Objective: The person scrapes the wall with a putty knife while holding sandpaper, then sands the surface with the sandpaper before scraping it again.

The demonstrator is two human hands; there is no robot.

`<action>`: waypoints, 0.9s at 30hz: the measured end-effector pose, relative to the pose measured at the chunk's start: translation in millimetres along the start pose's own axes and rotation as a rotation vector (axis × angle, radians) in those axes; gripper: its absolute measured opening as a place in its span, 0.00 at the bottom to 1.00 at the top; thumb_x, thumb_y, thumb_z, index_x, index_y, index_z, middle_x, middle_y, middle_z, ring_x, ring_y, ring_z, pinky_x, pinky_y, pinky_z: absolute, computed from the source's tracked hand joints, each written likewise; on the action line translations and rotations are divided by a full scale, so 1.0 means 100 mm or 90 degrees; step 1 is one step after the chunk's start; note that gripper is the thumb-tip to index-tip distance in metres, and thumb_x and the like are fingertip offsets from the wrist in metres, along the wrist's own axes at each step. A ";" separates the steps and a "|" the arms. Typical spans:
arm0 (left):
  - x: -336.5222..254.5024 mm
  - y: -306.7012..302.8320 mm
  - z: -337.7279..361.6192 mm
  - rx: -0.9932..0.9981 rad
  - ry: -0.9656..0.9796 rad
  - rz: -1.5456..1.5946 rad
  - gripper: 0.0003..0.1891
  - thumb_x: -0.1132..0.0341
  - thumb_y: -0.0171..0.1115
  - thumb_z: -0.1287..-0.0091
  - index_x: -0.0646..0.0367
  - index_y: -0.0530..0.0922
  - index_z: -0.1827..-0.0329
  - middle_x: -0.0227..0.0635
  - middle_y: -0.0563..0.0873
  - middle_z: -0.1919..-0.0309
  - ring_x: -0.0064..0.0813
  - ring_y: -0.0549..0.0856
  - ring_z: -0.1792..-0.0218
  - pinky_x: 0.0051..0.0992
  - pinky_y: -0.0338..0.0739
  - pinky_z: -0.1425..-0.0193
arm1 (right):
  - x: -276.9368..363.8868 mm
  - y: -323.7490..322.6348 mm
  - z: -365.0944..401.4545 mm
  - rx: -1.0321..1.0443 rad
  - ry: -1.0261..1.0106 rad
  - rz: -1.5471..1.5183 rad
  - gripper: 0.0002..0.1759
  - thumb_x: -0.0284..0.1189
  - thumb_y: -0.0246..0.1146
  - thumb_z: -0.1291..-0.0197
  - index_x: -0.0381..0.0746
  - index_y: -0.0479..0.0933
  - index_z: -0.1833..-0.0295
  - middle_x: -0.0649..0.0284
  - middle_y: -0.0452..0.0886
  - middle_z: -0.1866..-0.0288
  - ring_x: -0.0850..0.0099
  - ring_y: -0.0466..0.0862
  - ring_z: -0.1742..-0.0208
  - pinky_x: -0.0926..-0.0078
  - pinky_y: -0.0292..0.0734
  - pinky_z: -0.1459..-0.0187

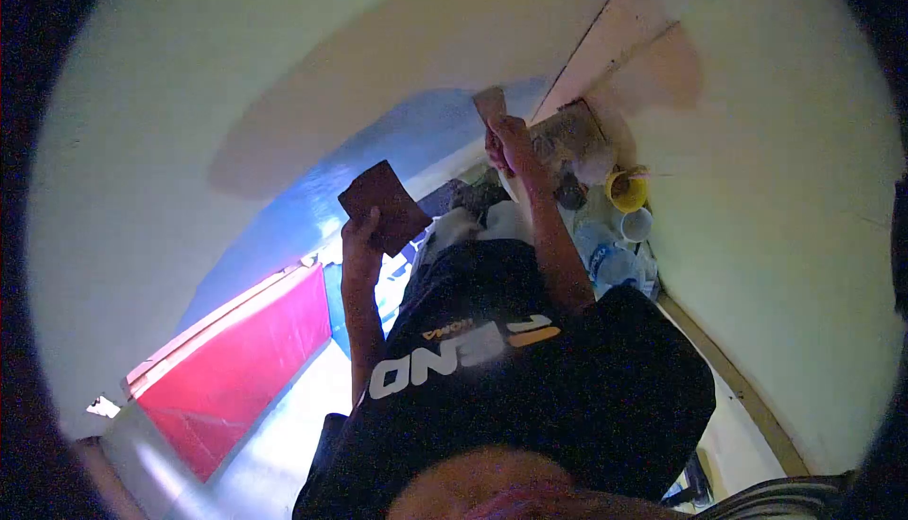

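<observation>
A dark reddish-brown square sheet (386, 206) is in my left hand (361, 244), with the thumb lying across its lower part. Its surface faces the camera, and the fingers behind it are hidden. Up near the wall corner, my right hand (512, 149) is closed around the handle of a flat, scraper-like tool (490, 104), whose wide end points up and away from me. The two hands are apart, one on each side of my body.
A yellow container (626, 191), a white cup (636, 225) and a clear plastic bottle (615, 266) stand along the right wall (757, 236). At lower left is a red panel (241, 369). A blue area (312, 189) marks the pale wall ahead.
</observation>
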State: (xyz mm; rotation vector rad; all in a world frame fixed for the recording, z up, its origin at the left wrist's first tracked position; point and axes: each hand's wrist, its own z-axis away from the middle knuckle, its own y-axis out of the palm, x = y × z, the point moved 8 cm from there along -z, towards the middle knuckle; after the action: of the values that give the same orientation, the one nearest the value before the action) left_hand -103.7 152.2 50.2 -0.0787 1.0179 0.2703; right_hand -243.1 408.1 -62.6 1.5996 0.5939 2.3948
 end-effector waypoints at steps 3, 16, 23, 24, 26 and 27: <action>0.04 -0.01 0.01 -0.014 -0.017 0.033 0.22 0.61 0.61 0.36 0.69 0.70 0.46 0.41 0.81 0.54 0.34 0.82 0.54 0.33 0.76 0.47 | 0.19 0.13 -0.01 0.044 -0.025 0.026 0.27 0.51 0.60 0.41 0.41 0.67 0.81 0.68 0.64 0.90 0.80 0.62 0.94 0.79 0.55 0.93; 0.06 -0.05 -0.09 -0.024 0.002 0.076 0.20 0.62 0.59 0.35 0.69 0.71 0.47 0.40 0.81 0.56 0.33 0.82 0.57 0.33 0.76 0.50 | 0.20 0.16 0.02 0.050 0.028 -0.026 0.27 0.51 0.59 0.40 0.40 0.67 0.81 0.68 0.63 0.90 0.79 0.61 0.93 0.78 0.56 0.92; 0.05 -0.07 -0.10 -0.093 -0.019 0.007 0.20 0.62 0.58 0.34 0.70 0.70 0.47 0.41 0.81 0.56 0.33 0.83 0.57 0.33 0.77 0.50 | 0.18 0.07 0.00 0.056 0.022 -0.034 0.27 0.50 0.59 0.40 0.40 0.67 0.80 0.68 0.64 0.90 0.79 0.61 0.94 0.79 0.56 0.92; 0.02 -0.04 -0.15 -0.076 -0.003 -0.003 0.20 0.62 0.58 0.34 0.70 0.71 0.47 0.41 0.81 0.56 0.32 0.83 0.56 0.33 0.77 0.50 | 0.20 0.05 0.01 0.049 0.021 -0.011 0.27 0.51 0.59 0.40 0.40 0.67 0.80 0.68 0.64 0.90 0.79 0.61 0.94 0.79 0.56 0.92; 0.02 -0.03 -0.10 -0.035 0.000 -0.028 0.19 0.62 0.57 0.34 0.70 0.71 0.47 0.41 0.81 0.56 0.32 0.83 0.56 0.33 0.77 0.50 | 0.10 -0.01 0.12 0.018 0.068 0.012 0.27 0.51 0.60 0.41 0.40 0.68 0.80 0.68 0.64 0.91 0.79 0.60 0.94 0.79 0.56 0.92; -0.01 -0.02 -0.09 -0.039 -0.027 -0.057 0.19 0.62 0.57 0.34 0.69 0.72 0.48 0.42 0.82 0.56 0.32 0.83 0.56 0.32 0.76 0.50 | 0.13 -0.02 0.10 0.004 0.077 0.027 0.27 0.51 0.60 0.41 0.40 0.68 0.80 0.68 0.64 0.91 0.79 0.60 0.94 0.79 0.56 0.92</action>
State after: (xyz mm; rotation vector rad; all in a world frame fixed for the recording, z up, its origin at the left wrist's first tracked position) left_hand -111.0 147.9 45.8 -0.1729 0.9622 0.2198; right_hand -239.7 417.4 -49.2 1.4924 0.5954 2.5384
